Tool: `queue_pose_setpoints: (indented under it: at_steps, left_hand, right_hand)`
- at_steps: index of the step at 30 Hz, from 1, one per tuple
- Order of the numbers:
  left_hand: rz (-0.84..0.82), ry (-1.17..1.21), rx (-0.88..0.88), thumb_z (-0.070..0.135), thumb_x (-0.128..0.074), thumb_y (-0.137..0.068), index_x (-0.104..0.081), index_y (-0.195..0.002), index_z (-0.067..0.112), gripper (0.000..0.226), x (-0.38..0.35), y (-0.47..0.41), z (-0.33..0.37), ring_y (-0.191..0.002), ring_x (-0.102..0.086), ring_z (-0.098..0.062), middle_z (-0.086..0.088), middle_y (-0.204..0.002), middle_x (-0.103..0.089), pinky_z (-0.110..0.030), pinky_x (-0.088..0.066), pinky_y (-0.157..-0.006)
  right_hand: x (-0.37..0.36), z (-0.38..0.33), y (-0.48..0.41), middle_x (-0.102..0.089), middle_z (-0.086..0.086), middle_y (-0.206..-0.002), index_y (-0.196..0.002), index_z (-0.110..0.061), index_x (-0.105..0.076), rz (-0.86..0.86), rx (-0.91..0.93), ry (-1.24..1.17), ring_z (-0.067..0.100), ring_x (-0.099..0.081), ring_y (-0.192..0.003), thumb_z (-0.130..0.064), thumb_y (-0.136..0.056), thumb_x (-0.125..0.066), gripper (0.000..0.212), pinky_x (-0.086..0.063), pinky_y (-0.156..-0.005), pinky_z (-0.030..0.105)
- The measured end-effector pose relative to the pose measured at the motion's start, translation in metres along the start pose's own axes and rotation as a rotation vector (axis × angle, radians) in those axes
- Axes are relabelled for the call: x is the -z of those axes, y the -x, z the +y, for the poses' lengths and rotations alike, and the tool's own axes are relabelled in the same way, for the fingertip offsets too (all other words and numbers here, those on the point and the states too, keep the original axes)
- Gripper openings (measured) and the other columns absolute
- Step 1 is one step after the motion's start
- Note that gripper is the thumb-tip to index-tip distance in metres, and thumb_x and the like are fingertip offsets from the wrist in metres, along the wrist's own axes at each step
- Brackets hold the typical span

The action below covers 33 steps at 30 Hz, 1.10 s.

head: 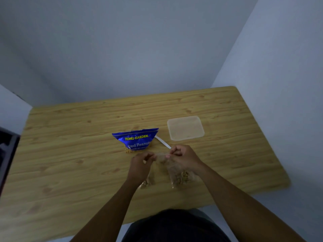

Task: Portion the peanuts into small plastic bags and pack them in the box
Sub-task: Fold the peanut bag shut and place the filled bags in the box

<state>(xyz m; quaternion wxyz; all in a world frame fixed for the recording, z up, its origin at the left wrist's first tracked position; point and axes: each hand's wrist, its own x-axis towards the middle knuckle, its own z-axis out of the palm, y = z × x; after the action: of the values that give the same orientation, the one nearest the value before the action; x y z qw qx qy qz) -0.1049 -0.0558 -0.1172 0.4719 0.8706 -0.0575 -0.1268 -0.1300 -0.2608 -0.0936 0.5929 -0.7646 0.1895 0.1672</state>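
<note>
A blue peanut packet stands open on the wooden table, with a white spoon handle sticking out to its right. My left hand and my right hand pinch the top edge of a small clear plastic bag between them, just in front of the packet. Two small clear bags holding peanuts lie on the table under my hands, one at the left and one at the right. A translucent plastic box sits to the back right, apart from my hands.
The table's right edge and near edge are close by. A dark object stands at the table's left edge. Grey walls rise behind the table and to its right.
</note>
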Motion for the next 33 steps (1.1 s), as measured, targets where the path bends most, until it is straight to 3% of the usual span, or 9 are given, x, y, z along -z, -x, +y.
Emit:
queue_pose_setpoints:
  at_steps: [4, 10, 14, 19, 22, 27, 33]
  left_hand:
    - [0.038, 0.031, -0.067, 0.017, -0.068, -0.090, -0.072, -0.089, 0.021, 0.007, -0.001, -0.001, 0.011, -0.073, -0.067, -0.003, 0.010, -0.073, -0.073, -0.007, -0.040, -0.066]
    - [0.016, 0.108, -0.060, 0.015, -0.065, -0.093, -0.070, -0.093, 0.016, 0.005, -0.003, -0.001, 0.026, -0.070, -0.069, -0.001, 0.006, -0.072, -0.074, -0.014, -0.048, -0.067]
    - [0.034, 0.037, -0.098, 0.018, -0.065, -0.093, -0.070, -0.092, 0.018, 0.005, -0.002, 0.000, 0.026, -0.074, -0.067, -0.002, 0.009, -0.077, -0.072, -0.018, -0.049, -0.067]
    - [0.094, -0.075, -0.249, 0.015, -0.070, -0.088, -0.071, -0.086, 0.014, 0.002, -0.004, 0.001, 0.032, -0.076, -0.061, -0.008, 0.006, -0.080, -0.068, -0.021, -0.047, -0.067]
    - [0.107, -0.065, -0.224, 0.015, -0.070, -0.088, -0.072, -0.088, 0.012, 0.003, -0.004, 0.002, 0.033, -0.078, -0.062, -0.008, 0.005, -0.082, -0.068, -0.019, -0.046, -0.068]
    - [0.107, -0.028, -0.163, 0.019, -0.068, -0.090, -0.071, -0.094, 0.012, 0.009, -0.006, -0.001, 0.034, -0.083, -0.063, -0.003, 0.005, -0.087, -0.070, -0.019, -0.049, -0.072]
    - [0.069, 0.067, -0.128, 0.016, -0.070, -0.089, -0.073, -0.092, 0.014, 0.005, -0.007, -0.001, 0.035, -0.082, -0.065, -0.001, 0.009, -0.084, -0.070, -0.009, -0.047, -0.072]
  right_hand:
    - [0.005, -0.004, 0.004, -0.078, 0.008, -0.080, -0.087, -0.008, -0.072, 0.042, 0.046, -0.036, 0.008, -0.070, -0.072, -0.013, -0.080, -0.084, 0.015, -0.054, -0.069, 0.021]
    - [-0.003, -0.009, 0.005, -0.079, -0.001, -0.081, -0.086, -0.020, -0.079, 0.114, 0.126, -0.022, 0.011, -0.073, -0.077, -0.016, -0.079, -0.085, 0.011, -0.057, -0.073, 0.025]
    - [-0.008, -0.014, 0.007, -0.076, -0.005, -0.077, -0.086, -0.020, -0.081, 0.160, 0.194, 0.100, -0.003, -0.064, -0.067, -0.018, -0.082, -0.082, 0.005, -0.047, -0.063, 0.011]
    - [-0.012, -0.010, 0.003, -0.068, -0.004, -0.081, -0.073, -0.023, -0.074, 0.218, 0.284, 0.325, 0.004, -0.057, -0.074, -0.013, -0.081, -0.079, 0.014, -0.041, -0.065, 0.017]
    - [-0.010, -0.013, 0.002, -0.068, -0.005, -0.078, -0.073, -0.025, -0.076, 0.230, 0.309, 0.320, 0.002, -0.055, -0.072, -0.011, -0.078, -0.082, 0.016, -0.039, -0.064, 0.013]
    - [-0.004, -0.017, 0.008, -0.075, -0.009, -0.078, -0.075, -0.027, -0.076, 0.254, 0.209, 0.150, 0.001, -0.068, -0.074, -0.017, -0.081, -0.081, 0.013, -0.051, -0.067, 0.014]
    - [-0.004, -0.016, 0.008, -0.075, -0.007, -0.077, -0.079, -0.017, -0.079, 0.282, 0.209, 0.230, 0.001, -0.067, -0.071, -0.016, -0.081, -0.081, 0.003, -0.051, -0.064, 0.014]
